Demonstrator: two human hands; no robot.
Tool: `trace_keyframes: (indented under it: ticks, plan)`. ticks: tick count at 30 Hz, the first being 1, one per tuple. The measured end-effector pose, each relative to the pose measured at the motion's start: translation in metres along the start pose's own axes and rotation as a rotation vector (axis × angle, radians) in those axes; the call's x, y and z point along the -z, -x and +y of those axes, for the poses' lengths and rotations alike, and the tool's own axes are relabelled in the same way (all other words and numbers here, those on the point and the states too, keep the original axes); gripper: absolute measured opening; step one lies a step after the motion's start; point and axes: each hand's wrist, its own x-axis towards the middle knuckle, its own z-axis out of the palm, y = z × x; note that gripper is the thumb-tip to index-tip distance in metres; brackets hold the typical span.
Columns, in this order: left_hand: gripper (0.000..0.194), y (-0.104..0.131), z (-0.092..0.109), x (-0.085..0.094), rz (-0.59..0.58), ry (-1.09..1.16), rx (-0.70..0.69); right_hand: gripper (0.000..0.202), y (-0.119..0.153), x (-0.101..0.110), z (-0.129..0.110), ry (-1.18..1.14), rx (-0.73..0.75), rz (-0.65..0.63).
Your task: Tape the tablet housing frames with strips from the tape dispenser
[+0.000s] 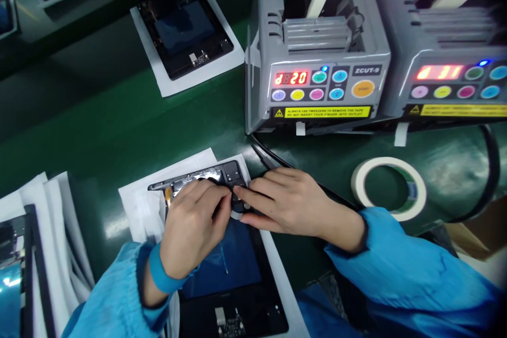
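An opened tablet point(233, 269) with its inner parts bare lies on white sheets in front of me. My left hand point(196, 216) reaches over its upper part, thumb and forefinger pinched together; what is between them is hidden. From the right, my right hand point(289, 200) meets it at the same spot, with forefinger and thumb tips at the tablet's top right area and the other fingers curled. A small pale strip point(236, 215) shows between the fingertips. Beyond the right knuckles a dark, narrow pointed tool point(259, 155) sticks out; I cannot tell if it is held.
Two grey tape dispensers point(320, 63) with lit displays stand at the back right, short pale tape ends at their outlets. A tape roll point(358, 185) lies right of my hand. Another opened tablet point(186, 31) is behind; a stack of white sheets point(59, 222) is left.
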Motion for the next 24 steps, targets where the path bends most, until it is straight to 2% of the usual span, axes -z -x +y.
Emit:
trace_keyframes:
  ticks: [8,12,18,24]
  plan:
    - [0.012,0.0016,-0.0026,-0.0019,0.007,-0.016,-0.017,0.038,0.0003,-0.0005,-0.0018,-0.084,-0.041,-0.047]
    - [0.013,0.0011,-0.0035,-0.0024,0.005,-0.040,-0.032,0.038,-0.0007,-0.0003,-0.0048,-0.019,-0.036,-0.064]
    - [0.015,0.0011,-0.0026,-0.0018,0.028,-0.033,-0.041,0.042,0.0030,-0.0067,-0.0054,-0.014,-0.010,0.041]
    - [0.016,0.0022,-0.0043,-0.0042,0.005,-0.034,-0.034,0.041,0.0036,-0.0068,-0.0064,-0.020,-0.055,-0.013]
